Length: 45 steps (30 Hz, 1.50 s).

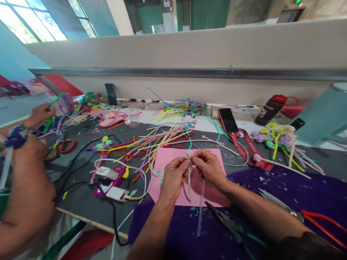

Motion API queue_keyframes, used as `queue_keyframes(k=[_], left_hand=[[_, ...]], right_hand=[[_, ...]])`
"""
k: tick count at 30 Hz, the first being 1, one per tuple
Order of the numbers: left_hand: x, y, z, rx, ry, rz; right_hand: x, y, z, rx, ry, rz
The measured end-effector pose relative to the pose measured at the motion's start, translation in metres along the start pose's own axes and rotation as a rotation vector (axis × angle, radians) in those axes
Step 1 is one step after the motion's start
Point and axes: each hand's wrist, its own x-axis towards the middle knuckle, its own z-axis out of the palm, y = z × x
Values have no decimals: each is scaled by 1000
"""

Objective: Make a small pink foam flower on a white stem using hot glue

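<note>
Over a pink sheet (159,187), my left hand (175,173) pinches a small pipe-cleaner flower (189,154) with a pale pink head. Its whitish stem (189,187) hangs down below my fingers. My right hand (210,167) is closed at the same flower head from the other side, fingertips almost meeting those of the left. The exact contact is partly hidden by the fingers. Below the right hand lies a clear glue stick (201,209), and beside it a pair of pliers (226,220) rests on the dark purple cloth (179,231).
Loose coloured pipe cleaners (162,139) lie behind the sheet. Scissors with red handles (300,215) are at right, a power strip (115,184) with cables at left. A phone (228,121) and bottle (271,110) stand farther back. Another person's arm (28,180) works at far left.
</note>
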Motion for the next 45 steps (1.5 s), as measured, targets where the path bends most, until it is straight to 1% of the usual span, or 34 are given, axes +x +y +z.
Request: queue_keyframes(k=[5, 10, 13, 24, 26, 31, 34, 37, 39, 43, 45], left_hand=[[0, 0, 0, -19, 4, -16], [0, 2, 0, -22, -5, -27], [0, 3, 0, -25, -7, -40], [0, 2, 2, 5, 16, -53], [1, 1, 1, 2, 4, -45], [2, 2, -1, -94, -38, -41], [3, 3, -2, -144, -38, -68], [3, 5, -3, -177, -16, -49], [4, 5, -4, -193, 2, -32], [5, 2, -6, -202, 14, -20], [4, 1, -5, -192, 9, -27]], right_hand=[[1, 1, 0, -61, 13, -27], [2, 5, -2, -169, 35, -137], [2, 7, -3, -209, 25, -162], [1, 4, -2, -221, 43, -129], [1, 2, -2, -212, 33, -111], [0, 2, -3, -143, -7, -58], [0, 3, -2, -112, -4, -50], [-1, 3, -2, -84, -8, -34], [-2, 3, -1, -73, -37, -22], [-6, 7, 3, -61, -153, 38], [-6, 10, 4, -56, -171, 54]])
